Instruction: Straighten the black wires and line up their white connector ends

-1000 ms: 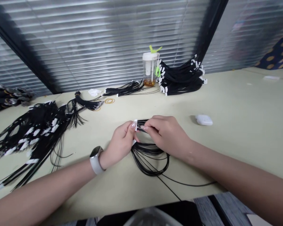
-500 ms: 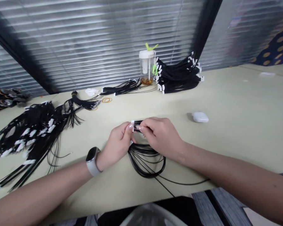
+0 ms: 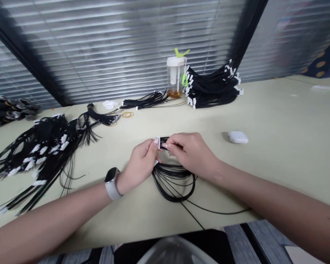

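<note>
My left hand pinches a white connector between thumb and fingers. Several black wires run rightward out of that connector. Close beside it, my right hand is closed on these wires, thumb and forefinger together just right of the connector. Below both hands, the looped black wire harness hangs down over the table, and a second white end shows under my left fingers. Two loose wires stretch from the loops toward the table's front edge. The right fingertips partly hide the wires they grip.
Black wire bundles with white connectors lie at left. Farther back are rubber bands, another wire bundle, a lidded cup and a tall stack of harnesses. A white earbud case rests right of my hands.
The view has shifted slightly, so the things on the table appear a little farther right. Both hands keep their hold on the connector and wires, with hardly any other movement.
</note>
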`<act>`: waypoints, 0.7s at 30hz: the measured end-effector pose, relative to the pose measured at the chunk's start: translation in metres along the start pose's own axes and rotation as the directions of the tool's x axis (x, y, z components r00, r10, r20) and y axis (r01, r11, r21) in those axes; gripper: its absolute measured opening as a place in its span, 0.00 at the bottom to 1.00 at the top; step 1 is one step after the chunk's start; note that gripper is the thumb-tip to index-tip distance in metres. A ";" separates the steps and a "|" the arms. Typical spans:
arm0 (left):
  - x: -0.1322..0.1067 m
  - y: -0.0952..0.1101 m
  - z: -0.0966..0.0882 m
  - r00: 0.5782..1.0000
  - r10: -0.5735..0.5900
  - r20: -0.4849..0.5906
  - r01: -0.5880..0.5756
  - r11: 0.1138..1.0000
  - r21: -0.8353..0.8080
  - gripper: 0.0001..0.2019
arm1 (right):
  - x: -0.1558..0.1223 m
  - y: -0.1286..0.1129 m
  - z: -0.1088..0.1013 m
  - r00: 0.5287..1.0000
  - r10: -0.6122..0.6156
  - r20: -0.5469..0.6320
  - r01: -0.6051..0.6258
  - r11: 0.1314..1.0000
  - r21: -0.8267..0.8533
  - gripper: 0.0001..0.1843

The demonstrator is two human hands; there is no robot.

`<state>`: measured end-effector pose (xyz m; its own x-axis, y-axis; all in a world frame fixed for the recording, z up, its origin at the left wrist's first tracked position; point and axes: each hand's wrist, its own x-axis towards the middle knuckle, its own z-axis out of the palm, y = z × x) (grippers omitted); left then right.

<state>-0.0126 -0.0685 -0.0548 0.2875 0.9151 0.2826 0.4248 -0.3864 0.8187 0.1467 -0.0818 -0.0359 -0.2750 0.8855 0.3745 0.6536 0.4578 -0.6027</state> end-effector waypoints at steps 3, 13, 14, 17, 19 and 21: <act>0.001 -0.001 0.000 1.000 -0.017 0.003 0.017 1.000 0.001 0.19 | 0.007 0.008 -0.009 0.988 0.084 0.127 -0.103 0.983 0.151 0.10; 0.014 -0.014 -0.002 0.964 -0.179 -0.198 0.156 0.980 -0.126 0.21 | 0.006 0.002 -0.034 0.990 -0.050 -0.130 0.000 0.932 -0.363 0.12; 0.015 -0.016 -0.002 0.959 -0.186 -0.215 0.159 0.978 -0.136 0.21 | 0.004 -0.002 -0.035 0.994 -0.027 -0.103 -0.015 0.923 -0.384 0.14; 0.018 -0.020 -0.001 0.946 -0.199 -0.256 0.160 0.973 -0.165 0.21 | -0.003 -0.008 -0.035 0.969 0.084 0.233 -0.014 0.957 -0.288 0.19; 0.018 -0.020 -0.001 0.937 -0.223 -0.269 0.175 0.966 -0.192 0.20 | -0.005 -0.007 -0.033 0.888 0.057 0.457 0.024 0.985 -0.170 0.14; 0.019 -0.019 0.000 0.930 -0.250 -0.270 0.193 0.956 -0.220 0.19 | -0.005 -0.006 -0.031 0.848 0.039 0.529 0.053 0.986 -0.157 0.10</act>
<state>-0.0155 -0.0442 -0.0652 -0.0708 0.9786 0.1934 0.2729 -0.1675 0.9474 0.1662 -0.0914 -0.0123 -0.5806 0.8104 -0.0784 0.7407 0.4857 -0.4643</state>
